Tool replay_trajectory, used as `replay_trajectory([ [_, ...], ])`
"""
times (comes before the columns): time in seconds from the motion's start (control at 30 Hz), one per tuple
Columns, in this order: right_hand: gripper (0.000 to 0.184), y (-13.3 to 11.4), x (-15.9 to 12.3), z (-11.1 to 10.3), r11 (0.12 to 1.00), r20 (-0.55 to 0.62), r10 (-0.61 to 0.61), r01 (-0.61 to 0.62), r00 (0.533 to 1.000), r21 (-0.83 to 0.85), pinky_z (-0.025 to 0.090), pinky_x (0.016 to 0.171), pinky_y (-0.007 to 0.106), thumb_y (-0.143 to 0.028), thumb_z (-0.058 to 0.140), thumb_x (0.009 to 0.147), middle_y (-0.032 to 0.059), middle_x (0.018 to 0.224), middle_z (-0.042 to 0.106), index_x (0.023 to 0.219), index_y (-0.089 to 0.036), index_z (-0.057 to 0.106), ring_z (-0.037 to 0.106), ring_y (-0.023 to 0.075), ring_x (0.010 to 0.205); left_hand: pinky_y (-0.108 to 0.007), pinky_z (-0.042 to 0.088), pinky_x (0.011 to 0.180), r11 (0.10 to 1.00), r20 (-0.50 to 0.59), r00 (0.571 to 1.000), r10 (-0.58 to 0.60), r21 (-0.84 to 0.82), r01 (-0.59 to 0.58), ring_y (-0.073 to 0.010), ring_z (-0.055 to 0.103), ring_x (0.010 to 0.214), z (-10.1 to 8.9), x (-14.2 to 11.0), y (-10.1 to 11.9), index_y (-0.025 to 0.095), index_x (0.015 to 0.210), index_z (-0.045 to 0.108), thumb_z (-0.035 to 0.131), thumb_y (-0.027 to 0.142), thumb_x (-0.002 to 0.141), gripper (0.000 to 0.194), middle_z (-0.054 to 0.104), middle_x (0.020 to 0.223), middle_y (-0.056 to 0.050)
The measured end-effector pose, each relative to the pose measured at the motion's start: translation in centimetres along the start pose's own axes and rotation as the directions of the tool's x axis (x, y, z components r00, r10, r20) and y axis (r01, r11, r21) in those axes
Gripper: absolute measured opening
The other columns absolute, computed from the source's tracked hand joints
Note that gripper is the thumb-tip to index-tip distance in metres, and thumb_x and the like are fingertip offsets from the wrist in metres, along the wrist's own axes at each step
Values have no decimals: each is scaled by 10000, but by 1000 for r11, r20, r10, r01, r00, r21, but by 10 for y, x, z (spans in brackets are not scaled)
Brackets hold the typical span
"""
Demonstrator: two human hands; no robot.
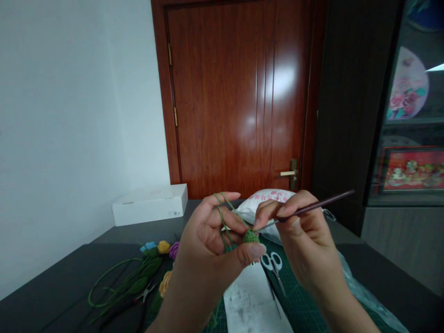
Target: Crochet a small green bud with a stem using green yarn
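Between the thumb and fingers of my left hand (pixel 215 249) is a small green crochet piece (pixel 251 237). Green yarn (pixel 222 210) loops round the raised fingers of that hand and runs down to the piece. My right hand (pixel 305 236) grips a crochet hook (pixel 321 202) with a dark handle, held like a pen. The hook's thin metal shaft reaches the top of the green piece; its very tip is too small to make out. White-handled scissors (pixel 276 268) lie on the table just below, between the hands.
A paper sheet (pixel 255 300) and a thin dark tool lie on a green cutting mat (pixel 301 300). Crocheted flowers (pixel 164 247) with green stems and pliers (pixel 144 296) are at left. Behind stand a white box (pixel 151 206) and a white plastic bag (pixel 267 196).
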State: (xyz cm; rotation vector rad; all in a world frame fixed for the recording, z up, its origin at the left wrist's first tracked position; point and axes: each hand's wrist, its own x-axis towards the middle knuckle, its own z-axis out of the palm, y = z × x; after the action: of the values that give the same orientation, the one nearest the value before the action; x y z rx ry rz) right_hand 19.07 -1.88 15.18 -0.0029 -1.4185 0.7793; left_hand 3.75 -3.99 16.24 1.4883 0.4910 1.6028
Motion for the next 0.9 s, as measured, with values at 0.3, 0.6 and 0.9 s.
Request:
replay_trajectory([
  [0.3,109,-12,-8,5,926,-13,-194,179,981,-331,535,878,466,-211,587,1004,37,910,760,1023,-280,670,711,248,907,-244,595,719,912,-142,969,200,390,-131,-144,688,748,11,-9,11,223,1182,616,863,110,695,558,653,783,46],
  [0.6,242,-4,-19,4,847,102,-296,310,950,-432,525,884,519,-186,567,1003,38,1037,786,1156,-334,682,713,265,948,-328,586,749,785,-214,897,386,587,-197,-241,702,941,11,-22,5,250,908,654,836,139,731,277,720,1031,-40],
  [0.9,137,10,-20,16,927,-72,-283,253,956,-277,489,954,488,-232,572,1021,20,996,780,1094,-321,644,715,238,946,-373,590,816,805,-259,888,380,566,-179,-242,694,917,19,-24,10,269,999,661,867,172,718,362,715,1027,-35],
])
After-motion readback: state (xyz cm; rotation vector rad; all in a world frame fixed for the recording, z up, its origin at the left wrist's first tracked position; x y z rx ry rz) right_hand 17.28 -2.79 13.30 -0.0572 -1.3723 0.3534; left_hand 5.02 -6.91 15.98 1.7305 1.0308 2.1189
